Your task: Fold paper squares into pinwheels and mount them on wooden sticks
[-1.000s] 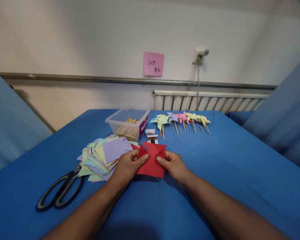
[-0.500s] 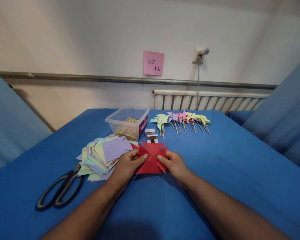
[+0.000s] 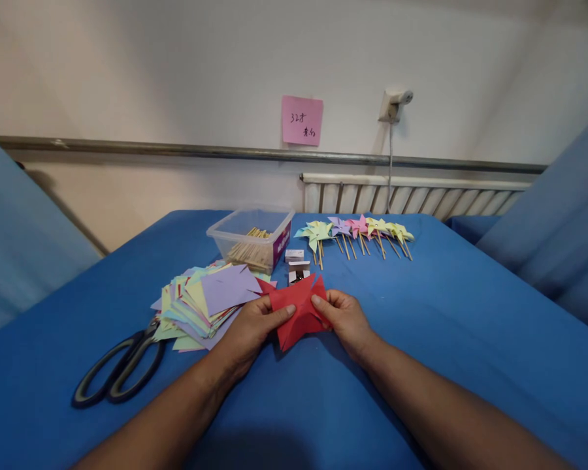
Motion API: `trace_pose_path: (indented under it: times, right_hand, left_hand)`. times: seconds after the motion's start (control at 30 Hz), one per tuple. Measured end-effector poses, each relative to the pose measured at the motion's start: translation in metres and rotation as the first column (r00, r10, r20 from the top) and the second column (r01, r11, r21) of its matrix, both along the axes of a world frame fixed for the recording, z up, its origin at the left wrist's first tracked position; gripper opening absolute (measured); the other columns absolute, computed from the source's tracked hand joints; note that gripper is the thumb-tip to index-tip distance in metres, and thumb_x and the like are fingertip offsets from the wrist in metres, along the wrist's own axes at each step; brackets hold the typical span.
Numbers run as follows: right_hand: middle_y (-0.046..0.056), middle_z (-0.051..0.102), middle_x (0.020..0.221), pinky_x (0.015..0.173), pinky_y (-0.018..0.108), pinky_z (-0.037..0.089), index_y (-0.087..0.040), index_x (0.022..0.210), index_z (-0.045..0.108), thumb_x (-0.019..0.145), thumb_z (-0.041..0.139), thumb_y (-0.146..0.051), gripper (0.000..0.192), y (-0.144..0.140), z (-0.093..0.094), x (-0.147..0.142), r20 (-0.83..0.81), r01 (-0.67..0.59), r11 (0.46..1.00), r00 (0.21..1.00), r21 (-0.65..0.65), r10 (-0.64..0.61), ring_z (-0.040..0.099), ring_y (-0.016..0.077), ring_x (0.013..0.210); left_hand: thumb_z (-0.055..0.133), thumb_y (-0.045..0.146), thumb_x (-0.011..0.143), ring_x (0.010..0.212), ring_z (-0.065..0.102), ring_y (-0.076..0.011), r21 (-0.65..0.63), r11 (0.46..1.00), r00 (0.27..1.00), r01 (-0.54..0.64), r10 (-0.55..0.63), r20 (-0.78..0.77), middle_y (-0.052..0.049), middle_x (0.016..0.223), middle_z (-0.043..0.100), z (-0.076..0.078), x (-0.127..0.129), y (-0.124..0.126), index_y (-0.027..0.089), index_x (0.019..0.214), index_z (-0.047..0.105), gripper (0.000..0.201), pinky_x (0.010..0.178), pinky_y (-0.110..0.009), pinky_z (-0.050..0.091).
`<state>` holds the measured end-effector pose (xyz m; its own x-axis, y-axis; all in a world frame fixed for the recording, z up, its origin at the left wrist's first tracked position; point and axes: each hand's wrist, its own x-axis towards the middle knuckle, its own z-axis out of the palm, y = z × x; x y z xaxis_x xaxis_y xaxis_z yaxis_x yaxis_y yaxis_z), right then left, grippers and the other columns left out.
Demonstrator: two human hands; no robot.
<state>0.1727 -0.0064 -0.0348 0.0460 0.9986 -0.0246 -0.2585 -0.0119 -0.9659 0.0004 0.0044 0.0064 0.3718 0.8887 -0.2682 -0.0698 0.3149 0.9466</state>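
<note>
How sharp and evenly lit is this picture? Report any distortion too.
Head view: soft, even light, no glare; both hands and the red paper look sharp; faint shadow lies under the forearms; the wall rail bows from wide-lens distortion.

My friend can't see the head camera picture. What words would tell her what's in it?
Two hands, left hand and right hand, hold a red paper square with cut corners above a blue table. A pile of coloured paper and scissors lie to the left; finished pinwheels and a plastic box sit behind.
</note>
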Motion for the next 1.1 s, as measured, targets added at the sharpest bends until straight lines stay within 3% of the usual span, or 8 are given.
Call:
trace_pose_path:
  times: [0.3,0.7,0.87,0.97,1.03,1.1]
  right_hand:
    - [-0.006,0.045,0.051,0.049,0.022,0.028,-0.019,0.055,0.047,0.063,0.072,-0.056,0.046,-0.001,-0.002,0.001,0.076,-0.029,1.000,0.997,0.012,0.028,0.034,0.0074,0.049]
    - [-0.006,0.039,0.049,0.046,0.023,0.023,-0.020,0.051,0.043,0.066,0.068,-0.062,0.052,-0.004,0.000,0.000,0.173,-0.073,0.997,0.983,0.034,0.066,0.029,0.0075,0.048]
    - [-0.005,0.043,0.047,0.046,0.024,0.028,-0.019,0.060,0.052,0.077,0.055,-0.066,0.050,-0.003,0.002,0.005,0.105,0.014,1.000,0.994,0.014,-0.015,0.035,0.0096,0.045]
    - [-0.001,0.054,0.059,0.054,0.026,0.037,-0.019,0.076,0.059,0.086,0.051,-0.055,0.039,-0.004,0.003,0.011,0.177,0.193,0.973,0.961,0.127,-0.214,0.047,0.0127,0.054]
    - [0.004,0.061,0.081,0.067,0.029,0.043,-0.020,0.088,0.060,0.087,0.053,-0.043,0.024,-0.008,0.007,0.014,0.244,0.286,0.903,0.896,0.320,-0.370,0.056,0.0164,0.074]
    - [0.008,0.061,0.104,0.080,0.034,0.044,-0.021,0.096,0.059,0.085,0.057,-0.031,0.015,-0.016,0.013,0.014,0.356,0.204,0.811,0.821,0.548,-0.446,0.056,0.0209,0.098]
  left_hand:
    - [0.075,0.034,0.072,0.082,0.068,-0.0220,-0.023,0.999,0.998,0.034,-0.033,0.046,-0.013,0.094,0.075,-0.002,-0.001,-0.001,0.012,0.106,0.071,0.040,0.076,-0.031,0.050]
    - [0.078,0.030,0.069,0.084,0.068,-0.0224,-0.020,1.000,0.999,0.015,-0.014,0.034,-0.011,0.095,0.075,-0.002,0.000,-0.002,0.014,0.093,0.073,0.030,0.080,-0.032,0.050]
    - [0.079,0.029,0.068,0.075,0.067,-0.0197,-0.047,0.998,0.998,-0.047,0.049,0.047,-0.011,0.090,0.075,-0.004,0.000,-0.002,0.012,0.093,0.073,0.031,0.074,-0.031,0.051]
    - [0.079,0.029,0.067,0.074,0.067,-0.0198,-0.048,0.994,0.993,-0.098,0.101,0.058,-0.011,0.089,0.075,-0.003,0.000,-0.002,0.011,0.091,0.073,0.031,0.073,-0.031,0.051]
    - [0.079,0.029,0.066,0.073,0.067,-0.0193,-0.060,0.988,0.987,-0.140,0.144,0.070,-0.011,0.088,0.075,-0.003,0.001,-0.001,0.011,0.089,0.072,0.030,0.073,-0.031,0.051]
    - [0.080,0.028,0.064,0.074,0.067,-0.0198,-0.072,0.981,0.979,-0.179,0.185,0.085,-0.011,0.088,0.075,-0.003,0.001,-0.001,0.011,0.089,0.072,0.030,0.075,-0.032,0.051]
